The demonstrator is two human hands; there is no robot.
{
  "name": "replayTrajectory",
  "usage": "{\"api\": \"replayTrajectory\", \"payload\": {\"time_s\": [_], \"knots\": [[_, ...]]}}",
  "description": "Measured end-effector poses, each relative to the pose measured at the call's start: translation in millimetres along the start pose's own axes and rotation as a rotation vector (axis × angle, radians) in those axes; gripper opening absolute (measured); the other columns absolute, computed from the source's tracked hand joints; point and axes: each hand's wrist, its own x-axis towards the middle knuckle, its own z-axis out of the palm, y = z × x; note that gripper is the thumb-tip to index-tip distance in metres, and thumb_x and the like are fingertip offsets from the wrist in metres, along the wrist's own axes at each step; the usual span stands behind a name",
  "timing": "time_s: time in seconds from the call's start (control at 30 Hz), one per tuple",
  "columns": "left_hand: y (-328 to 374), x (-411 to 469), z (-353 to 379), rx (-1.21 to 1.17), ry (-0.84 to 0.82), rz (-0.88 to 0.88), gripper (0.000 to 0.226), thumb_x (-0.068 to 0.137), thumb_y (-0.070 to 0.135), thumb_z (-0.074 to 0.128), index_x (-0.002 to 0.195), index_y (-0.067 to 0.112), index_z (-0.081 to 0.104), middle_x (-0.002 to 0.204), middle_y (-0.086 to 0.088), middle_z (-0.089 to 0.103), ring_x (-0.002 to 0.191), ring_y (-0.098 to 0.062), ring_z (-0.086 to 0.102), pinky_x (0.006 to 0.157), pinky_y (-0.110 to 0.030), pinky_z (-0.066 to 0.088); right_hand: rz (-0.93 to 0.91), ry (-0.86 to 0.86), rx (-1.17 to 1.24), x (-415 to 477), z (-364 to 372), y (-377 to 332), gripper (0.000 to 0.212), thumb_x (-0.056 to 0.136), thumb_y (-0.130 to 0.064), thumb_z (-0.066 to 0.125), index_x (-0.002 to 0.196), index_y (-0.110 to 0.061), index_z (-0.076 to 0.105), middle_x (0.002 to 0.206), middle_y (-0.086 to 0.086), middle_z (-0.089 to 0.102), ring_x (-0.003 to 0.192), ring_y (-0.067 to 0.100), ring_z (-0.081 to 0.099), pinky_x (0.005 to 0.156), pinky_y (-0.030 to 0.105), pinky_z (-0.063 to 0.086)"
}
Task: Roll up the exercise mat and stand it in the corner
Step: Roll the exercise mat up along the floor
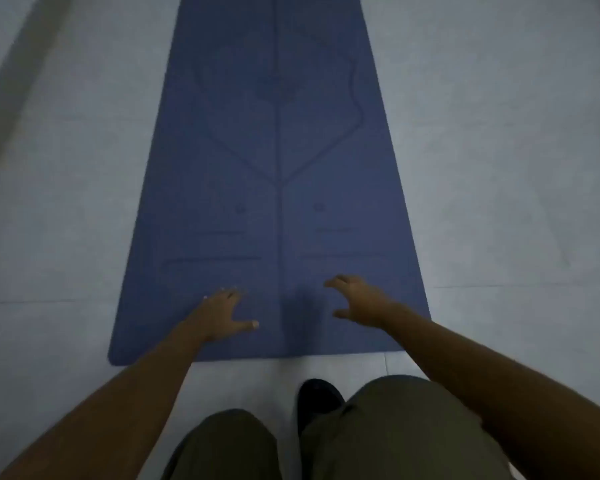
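A blue exercise mat (274, 161) lies flat and fully unrolled on the pale floor, running away from me, with thin alignment lines printed on it. Its near short edge sits just in front of my knees. My left hand (224, 313) hovers over the mat's near end, left of the centre line, fingers spread and empty. To the right of that line my right hand (355, 301) is held the same way, fingers apart and curved, holding nothing. Whether either hand touches the mat I cannot tell.
Pale tiled floor (499, 202) surrounds the mat on both sides. My knees in olive trousers (395, 438) and a dark shoe (317, 396) are just behind the mat's near edge. A grey strip (11, 88) runs along the far left.
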Motion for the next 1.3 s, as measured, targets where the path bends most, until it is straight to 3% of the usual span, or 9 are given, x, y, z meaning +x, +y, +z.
{"api": "replayTrajectory", "payload": {"time_s": [0.1, 0.37, 0.47, 0.57, 0.7, 0.83, 1.0, 1.13, 1.3], "knots": [[-11, 21, 40, 0.173, -0.135, 0.032, 0.154, 0.03, 0.109, 0.027, 0.16, 0.03, 0.004, 0.169, -0.003, -0.005, 0.154, -0.035, -0.001, 0.12, -0.064, 0.006, -0.016, -0.1, -0.113, 15, 56, 24, 0.087, 0.084, -0.037, 0.078, 0.155, -0.022, 0.03, 0.161, 0.01, 0.025, 0.147, 0.032, 0.024, 0.115, 0.048, 0.033], [7, 26, 82, 0.423, -0.06, -0.028, 0.123, 0.069, 0.064, 0.075, 0.159, 0.018, 0.005, 0.165, -0.02, -0.006, 0.148, -0.055, -0.002, 0.12, -0.063, 0.011, -0.028, -0.108, -0.392, 4, 129, 45, 0.105, 0.08, -0.034, 0.079, 0.157, -0.033, 0.009, 0.167, 0.007, -0.007, 0.153, 0.032, -0.003, 0.119, 0.061, 0.016], [-1, 25, 49, 0.163, -0.102, 0.024, 0.089, 0.069, 0.056, 0.077, 0.145, 0.021, 0.046, 0.159, -0.011, 0.032, 0.143, -0.038, 0.033, 0.116, -0.047, 0.032, -0.053, -0.122, -0.292, 7, 111, 42, 0.091, 0.081, -0.028, 0.075, 0.156, -0.03, 0.024, 0.167, 0.006, 0.01, 0.152, 0.03, 0.011, 0.115, 0.053, 0.031], [-4, 29, 7, -0.068, -0.059, 0.084, 0.049, 0.07, 0.043, 0.082, 0.113, 0.02, 0.073, 0.121, 0.001, 0.07, 0.106, -0.013, 0.064, 0.095, -0.032, 0.053, -0.072, -0.134, -0.05, 13, 66, 41, 0.06, 0.084, -0.022, 0.073, 0.141, -0.019, 0.055, 0.147, 0.006, 0.053, 0.133, 0.024, 0.049, 0.108, 0.04, 0.043], [-1, 44, -28, -0.045, 0.218, 0.022, 0.055, 0.066, 0.05, 0.088, 0.111, 0.026, 0.068, 0.115, 0.001, 0.065, 0.112, -0.022, 0.059, 0.1, -0.045, 0.045, -0.04, 0.186, -0.028, 21, 15, 42, 0.045, 0.088, -0.031, 0.074, 0.131, -0.019, 0.063, 0.131, 0.006, 0.064, 0.121, 0.025, 0.058, 0.106, 0.042, 0.043], [10, 55, -42, 0.022, 0.738, 0.039, 0.035, 0.076, 0.037, 0.084, 0.082, 0.013, 0.059, 0.082, -0.009, 0.057, 0.081, -0.031, 0.054, 0.072, -0.04, 0.037, -0.073, 0.785, -0.253, 44, 2, 29, 0.031, 0.085, -0.022, 0.078, 0.112, -0.015, 0.067, 0.109, 0.011, 0.062, 0.103, 0.031, 0.055, 0.09, 0.044, 0.04], [14, 71, -13, 0.241, 0.962, 0.12, 0.019, 0.095, 0.019, 0.063, 0.085, 0.004, 0.057, 0.081, -0.017, 0.056, 0.075, -0.035, 0.056, 0.063, -0.042, 0.042, -0.154, 0.76, -0.353, 78, 20, 26, 0.037, 0.088, -0.01, 0.068, 0.125, -0.013, 0.063, 0.12, 0.011, 0.062, 0.11, 0.035, 0.057, 0.094, 0.046, 0.042], [-6, 70, 15, 0.339, 0.668, 0.144, 0.083, 0.082, 0.068, 0.061, 0.135, 0.003, 0.052, 0.133, -0.019, 0.053, 0.125, -0.04, 0.048, 0.111, -0.058, 0.033, -0.052, 0.45, -0.398, 80, 33, 34, 0.101, 0.081, -0.076, 0.058, 0.156, -0.015, 0.028, 0.154, 0.01, 0.036, 0.144, 0.033, 0.031, 0.122, 0.053, 0.018], [-8, 79, 8, 0.6, 0.463, 0.018, 0.126, 0.062, 0.05, 0.088, 0.158, 0.012, 0.017, 0.162, -0.022, 0.022, 0.149, -0.049, 0.014, 0.117, -0.066, 0.008, 0.032, 0.359, -0.427, 94, 38, 36, 0.118, 0.072, -0.06, 0.079, 0.159, -0.016, 0.014, 0.165, 0.014, 0.019, 0.153, 0.034, 0.012, 0.124, 0.053, 0.008]]}}
